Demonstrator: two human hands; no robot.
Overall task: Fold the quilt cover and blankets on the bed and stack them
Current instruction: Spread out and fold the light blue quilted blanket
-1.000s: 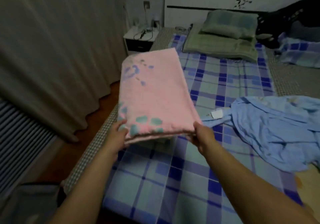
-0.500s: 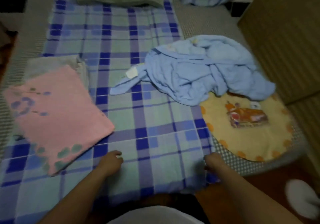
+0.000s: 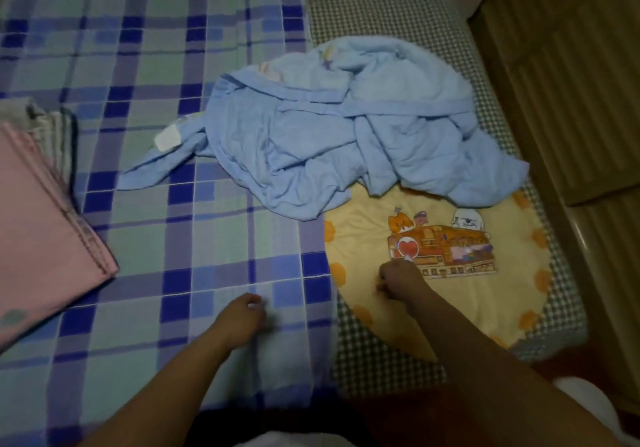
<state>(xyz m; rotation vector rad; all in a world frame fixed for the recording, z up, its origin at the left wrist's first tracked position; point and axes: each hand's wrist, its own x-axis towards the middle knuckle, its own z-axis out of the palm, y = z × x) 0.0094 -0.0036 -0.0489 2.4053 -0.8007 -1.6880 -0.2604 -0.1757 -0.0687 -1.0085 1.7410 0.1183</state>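
From the head camera, looking down at the foot of the bed, a blue, purple and pale-green checked sheet [image 3: 180, 225] covers most of the mattress. On its left edge lies the folded pink blanket [image 3: 45, 238], flat, with teal blotches near its near corner; it sits on top of a greyish folded layer [image 3: 52, 128] whose edges poke out behind it.

Right of centre, a light blue blanket [image 3: 329, 141] lies crumpled in a loose heap, unfolded, with a white label [image 3: 168, 136] showing on the corner that trails out to the left. Its near edge overlaps a round yellow blanket [image 3: 467, 304] with orange dots round the rim and a cartoon picture in the middle (a building with small figures above it). This yellow piece lies spread out flat on a small-checked grey and white mattress cover [image 3: 367, 356], beside a wooden board [image 3: 561, 83] along the right side.

The left hand [image 3: 242, 315] rests on the checked sheet near its right border, fingers curled inward; whether they pinch the cloth cannot be told. The right hand [image 3: 398, 278] is on the yellow blanket just below the picture, fingers curled into a fist and seemingly bunching the fabric, though the grip itself is blurred. Both forearms reach in from the bottom edge.
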